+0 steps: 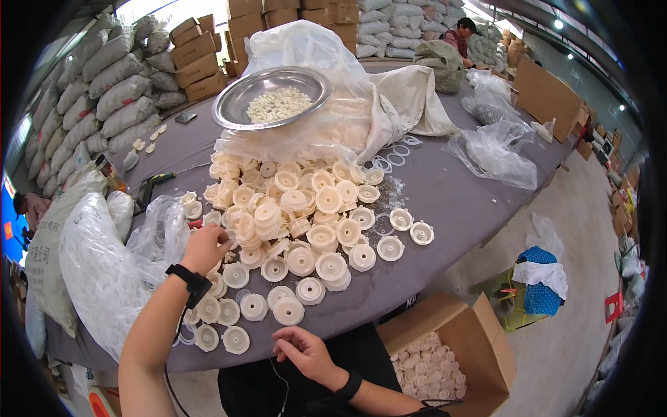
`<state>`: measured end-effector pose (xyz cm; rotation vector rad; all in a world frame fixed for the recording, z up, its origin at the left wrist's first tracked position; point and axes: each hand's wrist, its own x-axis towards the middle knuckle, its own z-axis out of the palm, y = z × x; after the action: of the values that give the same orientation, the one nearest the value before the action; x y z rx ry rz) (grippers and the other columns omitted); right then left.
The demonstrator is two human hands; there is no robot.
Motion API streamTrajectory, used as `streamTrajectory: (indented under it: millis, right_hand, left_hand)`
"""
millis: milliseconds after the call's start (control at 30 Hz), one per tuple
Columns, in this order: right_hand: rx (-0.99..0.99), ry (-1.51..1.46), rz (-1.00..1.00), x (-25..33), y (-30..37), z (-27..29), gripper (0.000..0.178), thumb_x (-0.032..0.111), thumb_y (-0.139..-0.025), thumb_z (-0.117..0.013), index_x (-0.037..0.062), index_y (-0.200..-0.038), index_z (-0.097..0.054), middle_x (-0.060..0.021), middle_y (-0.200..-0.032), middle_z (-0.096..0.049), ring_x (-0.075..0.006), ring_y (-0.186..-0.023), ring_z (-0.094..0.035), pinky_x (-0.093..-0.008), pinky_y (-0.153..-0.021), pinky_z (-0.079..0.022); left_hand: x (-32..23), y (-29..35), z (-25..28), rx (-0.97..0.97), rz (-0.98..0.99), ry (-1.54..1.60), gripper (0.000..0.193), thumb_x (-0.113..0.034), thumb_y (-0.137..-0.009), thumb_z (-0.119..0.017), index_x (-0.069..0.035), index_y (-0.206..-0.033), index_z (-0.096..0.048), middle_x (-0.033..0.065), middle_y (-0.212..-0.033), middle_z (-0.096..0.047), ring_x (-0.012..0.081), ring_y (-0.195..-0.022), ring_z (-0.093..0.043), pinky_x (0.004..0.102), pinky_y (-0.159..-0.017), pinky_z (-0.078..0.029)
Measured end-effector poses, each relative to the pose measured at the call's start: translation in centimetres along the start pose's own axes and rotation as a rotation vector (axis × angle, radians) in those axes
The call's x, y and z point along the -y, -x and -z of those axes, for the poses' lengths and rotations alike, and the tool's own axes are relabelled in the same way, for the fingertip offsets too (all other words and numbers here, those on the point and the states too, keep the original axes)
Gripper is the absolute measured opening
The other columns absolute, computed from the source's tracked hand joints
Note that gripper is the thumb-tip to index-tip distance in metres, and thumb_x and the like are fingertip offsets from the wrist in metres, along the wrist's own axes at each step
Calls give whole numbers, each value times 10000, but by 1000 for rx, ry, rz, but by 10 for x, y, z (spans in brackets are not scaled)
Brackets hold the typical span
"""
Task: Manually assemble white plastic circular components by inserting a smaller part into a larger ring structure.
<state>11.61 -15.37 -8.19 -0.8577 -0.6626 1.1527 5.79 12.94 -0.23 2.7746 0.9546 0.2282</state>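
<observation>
My left hand (206, 249) reaches to the left edge of a large pile of cream round plastic caps (329, 200). Its fingertips are pinched together beside the caps; what they hold, if anything, is hidden. My right hand (306, 354) hovers over my lap, just off the table's front edge, its fingers loosely bent and apart with nothing visible in them. Closest to it is a cap (288, 311) at the table edge. Several more caps lie spread along the front of the pile, flat on the grey cloth-covered table (445, 208).
A steel bowl (226, 104) of small white pieces sits on plastic sheeting behind the pile. Clear rings (394, 159) lie to its right. Plastic bags (104, 271) crowd the left. An open carton (493, 340) of caps stands at lower right. Another person (460, 38) works at the far end.
</observation>
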Motion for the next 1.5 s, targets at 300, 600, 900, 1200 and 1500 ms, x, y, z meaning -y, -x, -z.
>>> streamTrajectory:
  millis: [300,600,900,1200,1500]
  right_hand:
    - [-17,-363,-152,10,-24,-7,328,197,-949,-435,-1,-1202,-498,-85,-1020,-611,-140,-839,-605,-287,-777,-483]
    - [-287,-477,-44,30,-15,5,199,76,-887,-541,0,-1068,-573,-61,-923,-614,-119,-811,-598,-230,-686,-489]
    - [-697,-73,389,50,-11,61,101,18,-844,-575,-15,-938,-593,-41,-814,-597,-101,-683,-569,-219,-652,-460]
    - [-489,-33,346,43,-6,69,177,-34,-858,-539,-39,-1032,-572,-31,-959,-523,-65,-804,-508,-185,-709,-403]
    - [-450,-151,362,47,-5,74,185,-3,-884,-513,-44,-1057,-562,-43,-968,-540,-91,-876,-547,-210,-788,-430]
  left_hand:
    - [-100,102,18,-9,-372,561,95,-109,-729,-689,-72,-776,-615,50,-722,-548,176,-602,-537,272,-514,-420]
    - [-111,95,9,61,-406,621,129,-128,-741,-684,-76,-853,-650,65,-748,-557,220,-652,-567,309,-563,-445]
    - [-195,-29,-31,-46,-784,494,102,-126,-749,-628,-65,-829,-638,85,-890,-583,261,-826,-578,348,-727,-467]
    - [-247,-102,-86,183,-723,-9,70,-87,-637,-631,-113,-693,-663,59,-748,-557,253,-777,-553,375,-682,-446]
    - [-258,-103,-95,233,-775,-140,27,-89,-614,-627,-104,-636,-627,62,-725,-572,251,-769,-563,383,-702,-418]
